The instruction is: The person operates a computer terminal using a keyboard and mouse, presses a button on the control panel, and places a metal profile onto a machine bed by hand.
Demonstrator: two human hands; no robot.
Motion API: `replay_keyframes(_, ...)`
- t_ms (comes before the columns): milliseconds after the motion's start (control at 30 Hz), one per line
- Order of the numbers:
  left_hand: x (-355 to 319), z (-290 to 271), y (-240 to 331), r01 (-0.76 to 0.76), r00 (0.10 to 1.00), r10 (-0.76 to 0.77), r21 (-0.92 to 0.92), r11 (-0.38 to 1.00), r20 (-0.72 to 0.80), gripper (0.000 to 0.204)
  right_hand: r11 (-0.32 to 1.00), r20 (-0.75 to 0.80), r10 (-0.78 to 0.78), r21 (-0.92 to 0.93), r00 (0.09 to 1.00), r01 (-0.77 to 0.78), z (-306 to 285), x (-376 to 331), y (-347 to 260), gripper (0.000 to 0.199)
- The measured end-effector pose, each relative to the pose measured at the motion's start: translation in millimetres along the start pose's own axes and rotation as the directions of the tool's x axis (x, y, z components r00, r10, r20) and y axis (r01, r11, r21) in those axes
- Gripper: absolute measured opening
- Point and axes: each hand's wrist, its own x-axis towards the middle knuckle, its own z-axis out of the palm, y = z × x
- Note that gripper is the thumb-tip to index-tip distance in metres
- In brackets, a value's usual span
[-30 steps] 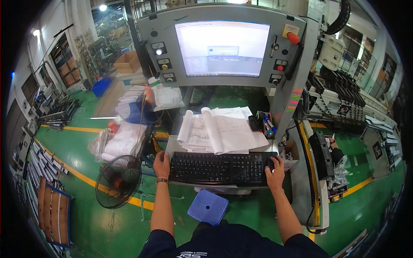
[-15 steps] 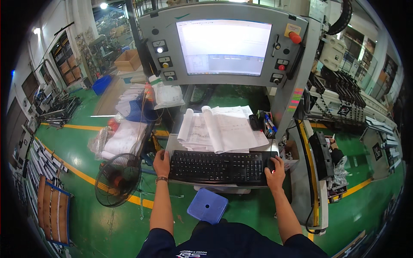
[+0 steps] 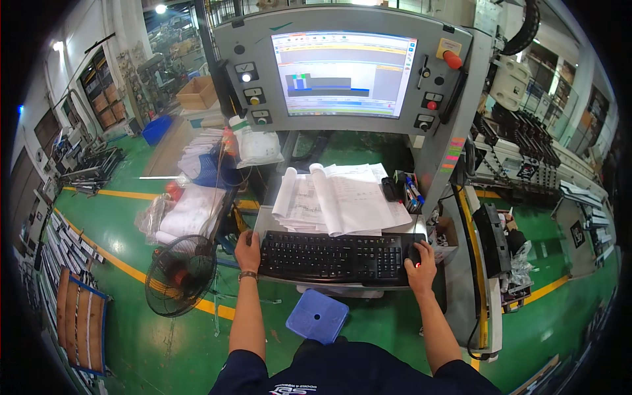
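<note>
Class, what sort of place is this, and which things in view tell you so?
Probably a factory workshop: there is a control panel with a lit screen, machinery on the right, and a yellow-lined green floor.

Head camera, wide fisheye | above and behind left hand (image 3: pixel 247 250) and right hand (image 3: pixel 421 266) | faces down and forward | near both hands, screen (image 3: pixel 342 76) farther off beyond them
</note>
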Motion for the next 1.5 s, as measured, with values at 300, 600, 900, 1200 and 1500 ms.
replay_keyframes(300,-2.8,-0.3,1.2,0.015,1.0,-0.015,0.017,1.0,-0.014,0.038,0.999,0.093,-0.035,-0.026,0.995,0.037,0.5,2.6,2.7,0.057)
replay_keyframes(600,-0.9,2.4,-2.4,0.004,0.999,-0.005,-0.047,0.999,-0.032,0.034,0.999,0.112,-0.025,-0.031,0.993,0.029,0.8,4.7,2.1,0.053)
replay_keyframes(900,-2.5,1.7,2.7,0.005,0.999,-0.006,-0.026,1.0,-0.035,0.035,0.999,0.094,-0.028,-0.015,0.995,0.029,2.5,3.8,4.0,0.051)
replay_keyframes(1200,-3.4,-0.1,4.8,-0.01,0.998,0.008,-0.024,1.0,-0.065,0.033,1.0,0.087,-0.024,-0.018,0.996,0.025,5.8,4.1,8.1,0.051)
replay_keyframes(1500,-3.0,-1.0,6.6,-0.001,0.998,0.0,-0.013,1.0,-0.068,0.033,0.999,0.084,-0.029,-0.025,0.996,0.031,4.8,3.8,6.4,0.051)
